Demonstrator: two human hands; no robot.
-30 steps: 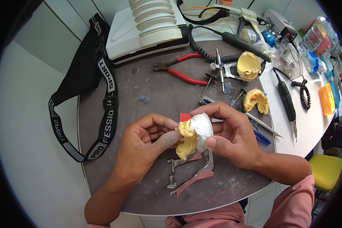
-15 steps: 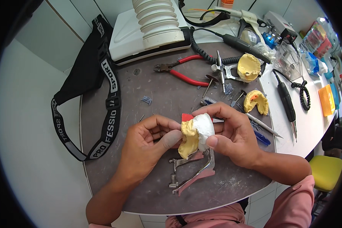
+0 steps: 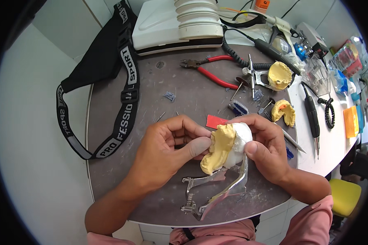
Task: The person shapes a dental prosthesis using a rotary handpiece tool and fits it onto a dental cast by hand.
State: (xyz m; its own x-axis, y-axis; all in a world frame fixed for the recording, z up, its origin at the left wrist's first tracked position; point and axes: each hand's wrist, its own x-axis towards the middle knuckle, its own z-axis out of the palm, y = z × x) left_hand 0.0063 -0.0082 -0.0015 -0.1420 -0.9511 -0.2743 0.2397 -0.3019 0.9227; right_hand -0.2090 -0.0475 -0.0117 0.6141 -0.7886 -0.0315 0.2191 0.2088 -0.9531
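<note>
Adjoining a metal frame [image 3: 243,176], a plaster mold [image 3: 223,143] is held above a scratched table [image 3: 159,210], its white side clasped by the right hand [image 3: 270,151], its yellow edge pinched in the fingers of the left hand [image 3: 163,151]. Alongside, a pale wall [image 3: 41,102] and yellow stool [image 3: 345,197] are seen.

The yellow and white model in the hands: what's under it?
A metal frame sticks out below the model, with dark tabletop showing around it. The model and fingers cover the rest, so I can't see what's right underneath.
</note>
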